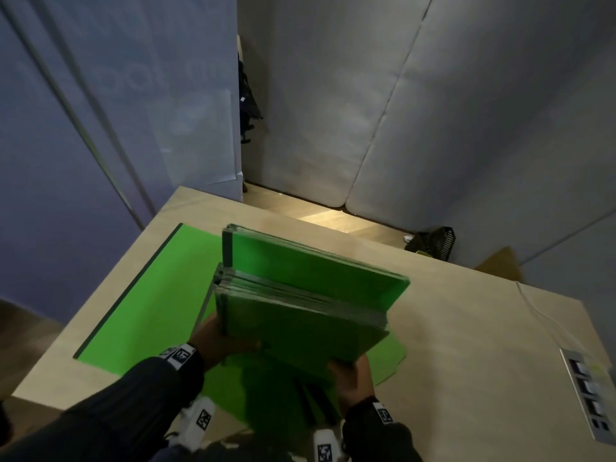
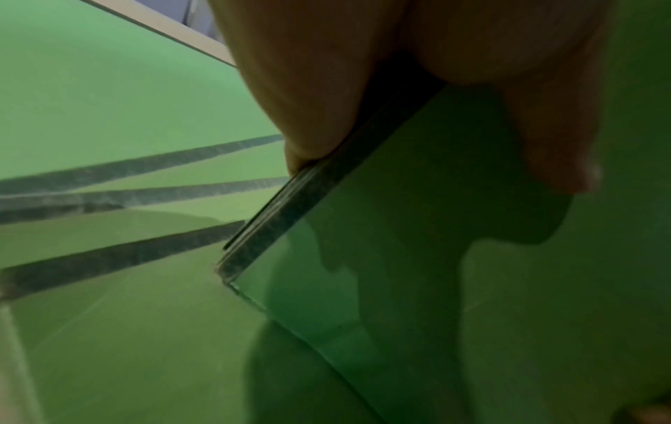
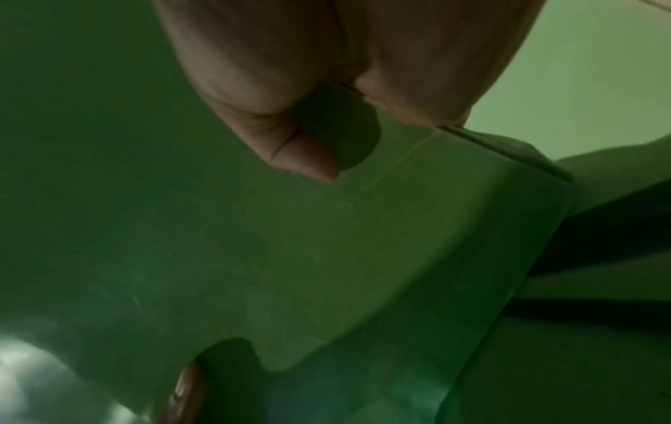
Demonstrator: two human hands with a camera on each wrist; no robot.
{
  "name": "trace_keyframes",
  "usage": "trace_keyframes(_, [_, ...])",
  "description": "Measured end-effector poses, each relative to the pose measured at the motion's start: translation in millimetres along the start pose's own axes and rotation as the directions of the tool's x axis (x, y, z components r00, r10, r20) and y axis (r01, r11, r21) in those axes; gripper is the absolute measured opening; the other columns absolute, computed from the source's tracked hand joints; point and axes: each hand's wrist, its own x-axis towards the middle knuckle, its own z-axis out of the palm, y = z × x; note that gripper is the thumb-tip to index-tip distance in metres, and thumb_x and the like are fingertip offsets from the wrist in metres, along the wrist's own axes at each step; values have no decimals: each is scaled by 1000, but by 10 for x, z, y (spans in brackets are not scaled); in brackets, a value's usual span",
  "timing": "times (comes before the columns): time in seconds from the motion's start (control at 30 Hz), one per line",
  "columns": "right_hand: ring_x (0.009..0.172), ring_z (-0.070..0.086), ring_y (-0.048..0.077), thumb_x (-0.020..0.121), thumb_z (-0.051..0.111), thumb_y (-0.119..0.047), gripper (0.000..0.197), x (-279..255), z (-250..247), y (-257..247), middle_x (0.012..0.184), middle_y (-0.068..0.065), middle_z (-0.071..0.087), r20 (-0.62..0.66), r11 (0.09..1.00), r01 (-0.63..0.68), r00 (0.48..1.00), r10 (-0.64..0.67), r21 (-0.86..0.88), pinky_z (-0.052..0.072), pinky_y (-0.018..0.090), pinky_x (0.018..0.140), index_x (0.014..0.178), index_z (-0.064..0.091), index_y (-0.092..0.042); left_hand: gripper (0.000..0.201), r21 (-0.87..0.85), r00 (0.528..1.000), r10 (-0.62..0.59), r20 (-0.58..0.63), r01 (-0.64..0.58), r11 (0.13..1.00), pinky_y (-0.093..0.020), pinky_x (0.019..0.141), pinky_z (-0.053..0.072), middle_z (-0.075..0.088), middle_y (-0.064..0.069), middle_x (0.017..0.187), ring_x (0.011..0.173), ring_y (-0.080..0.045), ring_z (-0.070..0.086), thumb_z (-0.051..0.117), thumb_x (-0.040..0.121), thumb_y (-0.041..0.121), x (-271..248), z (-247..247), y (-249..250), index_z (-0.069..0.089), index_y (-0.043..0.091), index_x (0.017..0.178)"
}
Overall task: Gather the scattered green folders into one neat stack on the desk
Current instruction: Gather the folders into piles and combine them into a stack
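Folders bundled upright between both hands, above the counter.
Left hand and right hand clasp the bundle's near corners; loosely aligned edges could fan, and folders slip out as it is lowered.

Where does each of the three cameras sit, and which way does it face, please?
Head: on the head, facing down at the desk; both hands grip the folder stack.
Left wrist: along the left hand at the stack's spine edge.
Right wrist: along the right hand, its fingers on a cover.
All three share the stack.
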Motion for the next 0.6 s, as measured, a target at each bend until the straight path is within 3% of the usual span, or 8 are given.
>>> trace_keyframes(0.1, [112,67,27,88,66,-7,37,13,-28,3,122,9,72,-38,998,-18,999,20,65,51,54,100,123,62,-18,81,-103,1000,8,15,-6,995,-51,82,58,75,-7,107,100,-25,71,95,33,42,32,11,68,66,26,107])
trace_keyframes(0.17, [107,69,23,84,73,-22,36,-22,-43,-69,114,4,75,-32,994,65,998,-62,84,57,45,94,118,64,-16,83,-157,999,40,23,-36,987,-42,78,60,76,1,105,96,-20,73,96,32,38,29,14,92,65,23,108])
trace_keyframes(0.27, [98,73,17,81,75,-14,25,-133,-29,-220,102,-3,80,59,972,169,982,-181,165,60,32,82,103,74,-25,65,-188,998,55,35,-48,981,-25,66,60,78,6,92,89,-14,74,91,48,14,-15,56,72,63,13,107])
trace_keyframes(0.3, [97,73,11,77,77,-12,29,-169,-18,-231,102,-9,80,82,979,153,983,-165,133,60,35,85,98,77,-32,61,-182,999,36,38,-29,983,-25,66,60,78,3,91,90,-15,73,88,52,9,-28,65,22,62,13,107])
trace_keyframes(0.37, [98,70,-2,78,77,-17,30,-183,15,-158,102,-24,77,59,991,132,989,-134,37,57,40,94,98,75,-40,68,-121,1000,-5,12,6,993,-38,76,61,75,-5,102,97,-20,71,92,46,24,-25,49,-123,63,20,107])
trace_keyframes(0.43, [90,67,-15,82,76,-23,24,-178,41,-118,91,-37,73,69,994,110,992,-107,-30,54,28,91,101,65,-32,74,-116,999,-52,-2,51,992,-52,85,57,73,-7,107,101,-25,69,95,40,29,-15,26,-210,63,29,106])
trace_keyframes(0.53, [94,72,4,82,74,-1,32,-69,8,-134,89,-21,79,47,999,32,998,-34,27,57,30,84,101,68,-25,81,-255,998,-55,12,56,965,-54,76,59,78,-5,99,94,-30,72,99,24,18,79,24,-196,71,27,99])
trace_keyframes(0.6, [104,72,24,53,96,-29,67,-67,-54,-189,104,-3,80,31,990,-17,999,12,138,60,40,85,113,70,-17,76,-331,998,-54,28,60,942,-54,72,59,77,-9,100,88,-29,74,98,29,11,88,73,-41,72,22,100])
